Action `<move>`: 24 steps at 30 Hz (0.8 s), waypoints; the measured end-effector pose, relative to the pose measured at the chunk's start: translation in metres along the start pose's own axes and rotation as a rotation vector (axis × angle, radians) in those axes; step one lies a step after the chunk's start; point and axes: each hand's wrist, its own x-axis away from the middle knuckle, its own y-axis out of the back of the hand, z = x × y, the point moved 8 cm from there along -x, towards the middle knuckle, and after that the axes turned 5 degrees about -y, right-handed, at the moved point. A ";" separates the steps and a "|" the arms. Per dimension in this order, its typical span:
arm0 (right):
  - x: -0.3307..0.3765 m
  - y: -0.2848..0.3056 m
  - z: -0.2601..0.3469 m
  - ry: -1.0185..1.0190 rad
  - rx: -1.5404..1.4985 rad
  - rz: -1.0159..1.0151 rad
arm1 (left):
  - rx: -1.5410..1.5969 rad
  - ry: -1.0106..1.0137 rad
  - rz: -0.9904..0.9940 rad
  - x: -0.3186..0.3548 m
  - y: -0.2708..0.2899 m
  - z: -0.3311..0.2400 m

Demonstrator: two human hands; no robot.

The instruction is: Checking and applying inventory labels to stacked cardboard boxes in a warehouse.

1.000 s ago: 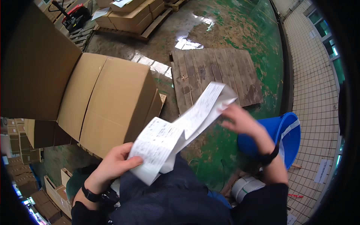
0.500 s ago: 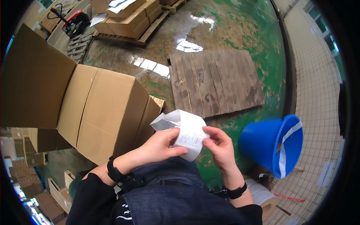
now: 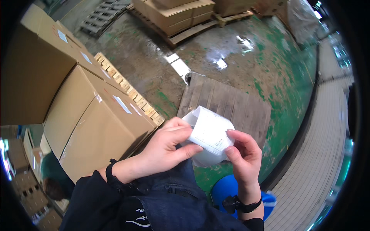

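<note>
Between my two hands I hold a curled strip of white printed labels (image 3: 211, 129), looped over on itself. My left hand (image 3: 171, 144) pinches the strip's left edge, thumb in front and fingers partly hidden behind it. My right hand (image 3: 243, 152) grips the opposite edge between thumb and forefinger. The strip hangs in front of my body, over a worn wooden pallet (image 3: 246, 111) on the floor. To the left of my hands stand large brown cardboard boxes (image 3: 104, 134), some with white labels stuck on their sides.
A blue bin (image 3: 224, 189) stands by my right forearm. Light wooden slats of a pallet (image 3: 131, 92) edge the box stack. Further off, boxes (image 3: 169, 19) sit on another pallet. The green floor (image 3: 285, 84) is worn and shiny. A person (image 3: 58, 177) is at the lower left.
My view has turned, so the pallets, boxes and blue bin appear shifted. Both hands still hold the label strip, now further right and more rounded. A person has come into view at lower left.
</note>
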 end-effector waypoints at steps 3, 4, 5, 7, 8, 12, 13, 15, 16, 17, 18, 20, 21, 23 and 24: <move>-0.075 0.017 0.034 -0.010 0.230 0.103 | 0.187 0.240 -0.185 -0.058 0.022 0.026; -0.098 0.019 0.068 0.254 0.502 0.054 | 0.206 0.309 -0.192 -0.081 0.028 0.029; -0.113 0.012 0.100 0.527 0.765 0.005 | 0.201 0.338 -0.208 -0.100 0.034 0.031; -0.160 -0.007 0.127 0.633 0.819 0.105 | 0.140 0.256 -0.340 -0.135 0.054 0.032; -0.169 -0.017 0.144 0.775 0.885 0.176 | 0.121 0.320 -0.220 -0.156 0.057 0.028; -0.221 -0.030 0.169 0.691 0.810 0.305 | 0.268 0.251 -0.384 -0.202 0.079 0.021; -0.230 -0.037 0.176 0.714 0.788 0.341 | 0.276 0.240 -0.416 -0.208 0.086 0.020; -0.252 -0.043 0.176 0.544 0.669 0.427 | 0.268 0.217 -0.475 -0.212 0.096 0.016; -0.260 -0.049 0.177 0.554 0.696 0.479 | 0.310 0.267 -0.501 -0.211 0.097 0.019; -0.267 -0.056 0.180 0.575 0.685 0.512 | 0.351 0.314 -0.529 -0.211 0.100 0.022; -0.273 -0.061 0.180 0.522 0.641 0.580 | 0.289 0.282 -0.571 -0.212 0.106 0.015; -0.284 -0.071 0.183 0.500 0.606 0.682 | 0.214 0.352 -0.614 -0.213 0.115 0.009; -0.288 -0.075 0.187 0.539 0.627 0.730 | 0.155 0.427 -0.625 -0.215 0.119 0.007; -0.300 -0.077 0.188 0.540 0.606 0.792 | 0.139 0.444 -0.688 -0.219 0.121 0.008; -0.306 -0.080 0.190 0.507 0.593 0.821 | 0.094 0.462 -0.728 -0.218 0.122 0.009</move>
